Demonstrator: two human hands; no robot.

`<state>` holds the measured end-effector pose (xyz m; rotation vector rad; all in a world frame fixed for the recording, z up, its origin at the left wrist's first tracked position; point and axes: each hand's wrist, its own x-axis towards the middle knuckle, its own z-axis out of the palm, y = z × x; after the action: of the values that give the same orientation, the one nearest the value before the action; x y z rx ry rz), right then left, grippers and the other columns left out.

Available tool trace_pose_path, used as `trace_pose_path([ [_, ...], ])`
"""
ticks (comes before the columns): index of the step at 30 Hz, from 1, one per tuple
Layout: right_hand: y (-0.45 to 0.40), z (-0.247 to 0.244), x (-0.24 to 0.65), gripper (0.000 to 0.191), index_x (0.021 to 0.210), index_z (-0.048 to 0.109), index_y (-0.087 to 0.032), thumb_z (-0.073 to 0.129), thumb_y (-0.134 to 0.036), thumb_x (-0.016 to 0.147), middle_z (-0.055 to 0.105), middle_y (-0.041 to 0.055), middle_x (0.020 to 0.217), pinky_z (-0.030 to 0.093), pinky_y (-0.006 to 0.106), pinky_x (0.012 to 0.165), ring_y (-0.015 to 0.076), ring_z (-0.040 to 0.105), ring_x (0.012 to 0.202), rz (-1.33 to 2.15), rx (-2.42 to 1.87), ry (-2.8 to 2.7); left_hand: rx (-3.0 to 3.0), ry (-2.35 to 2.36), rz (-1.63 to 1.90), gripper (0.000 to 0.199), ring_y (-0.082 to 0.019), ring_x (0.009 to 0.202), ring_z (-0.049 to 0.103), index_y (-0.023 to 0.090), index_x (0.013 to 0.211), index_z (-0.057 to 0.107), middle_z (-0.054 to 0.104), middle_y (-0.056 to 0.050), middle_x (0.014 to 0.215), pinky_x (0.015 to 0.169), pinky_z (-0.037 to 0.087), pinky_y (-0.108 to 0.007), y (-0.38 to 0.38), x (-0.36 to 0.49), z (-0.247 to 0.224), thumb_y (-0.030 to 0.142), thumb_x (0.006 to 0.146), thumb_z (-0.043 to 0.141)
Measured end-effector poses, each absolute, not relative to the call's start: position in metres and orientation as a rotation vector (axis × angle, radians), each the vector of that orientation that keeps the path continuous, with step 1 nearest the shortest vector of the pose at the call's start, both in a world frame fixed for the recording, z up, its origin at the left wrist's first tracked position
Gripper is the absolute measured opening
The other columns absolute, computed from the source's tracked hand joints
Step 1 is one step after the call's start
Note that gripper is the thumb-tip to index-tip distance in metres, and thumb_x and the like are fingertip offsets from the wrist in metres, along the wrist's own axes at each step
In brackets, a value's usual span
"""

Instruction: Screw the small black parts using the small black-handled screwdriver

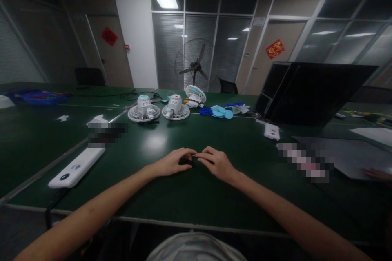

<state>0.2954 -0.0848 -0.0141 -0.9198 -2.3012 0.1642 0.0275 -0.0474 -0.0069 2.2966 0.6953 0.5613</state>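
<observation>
Over the middle of the green table (147, 195), my left hand (174, 162) has its thumb and fingers curved around a small dark object (187, 162), whose shape I cannot make out. Just to the right, my right hand (217, 164) pinches something thin and small between thumb and fingers, close to the left fingertips. Both hands are low over the tabletop, with their fingertips nearly touching. Beyond them are two white fan heads, one (143, 110) at the left and another (175, 109) beside it, both lying grille down.
A third fan head (195, 96) leans behind. Light-blue blades (222, 112) and blue gloves (206, 111) lie right of it. A white power strip (76, 168) is at left, a black monitor (312, 94) at right. Another person's hand (378, 174) rests at the right edge.
</observation>
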Motion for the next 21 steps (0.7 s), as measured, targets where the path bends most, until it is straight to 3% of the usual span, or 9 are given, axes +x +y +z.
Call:
trace_pose_path([
  [7, -0.080, -0.015, 0.308, 0.026, 0.128, 0.071, -0.023, 0.058, -0.031, 0.107, 0.068, 0.0072, 0.111, 0.061, 0.032, 0.075, 0.0198, 0.068, 0.090, 0.254, -0.992, -2.163, 2.340, 0.756, 0.507, 0.063, -0.021, 0.105, 0.063, 0.030, 0.152, 0.047, 0.065, -0.005, 0.117, 0.095, 0.049, -0.036, -0.032, -0.004, -0.002, 0.030, 0.092, 0.067],
  [12, -0.074, -0.016, 0.318, 0.025, 0.126, 0.072, -0.022, 0.057, -0.031, 0.108, 0.068, 0.0077, 0.110, 0.061, 0.033, 0.076, 0.0206, 0.068, 0.092, 0.266, -1.043, -2.111, 2.390, 0.923, 0.596, 0.053, -0.023, 0.101, 0.064, 0.025, 0.147, 0.054, 0.066, -0.008, 0.117, 0.090, 0.050, -0.036, 0.004, -0.031, -0.009, 0.038, 0.095, 0.062],
  [21, -0.077, -0.015, 0.317, 0.026, 0.127, 0.072, -0.022, 0.056, -0.032, 0.108, 0.069, 0.0076, 0.111, 0.060, 0.031, 0.073, 0.0195, 0.069, 0.089, 0.269, -1.038, -2.157, 2.368, 1.528, 0.788, 0.051, -0.032, 0.115, 0.063, 0.020, 0.132, 0.064, 0.067, -0.014, 0.127, 0.103, 0.048, -0.043, 0.061, -0.109, -0.027, 0.051, 0.092, 0.057],
])
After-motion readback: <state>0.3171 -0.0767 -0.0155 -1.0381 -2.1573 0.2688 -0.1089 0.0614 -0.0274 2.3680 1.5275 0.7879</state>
